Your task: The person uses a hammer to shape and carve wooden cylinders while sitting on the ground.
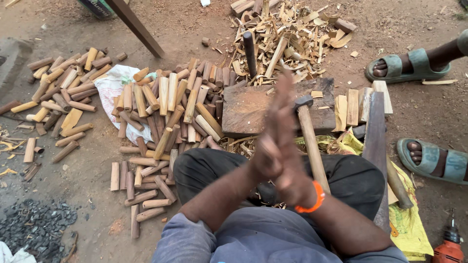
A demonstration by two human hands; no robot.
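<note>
You're pressing left hand & right hand flat together, open palm to palm, gripping nothing, w/ hammer leaning by the block, while cut sticks are lying piled left, shavings beyond.

hands motion-blurred, drill cut off

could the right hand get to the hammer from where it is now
Probably yes. The right hand is pressed palm to palm against the left hand, holding nothing, and the hammer handle leans just beside it with nothing between.
</note>
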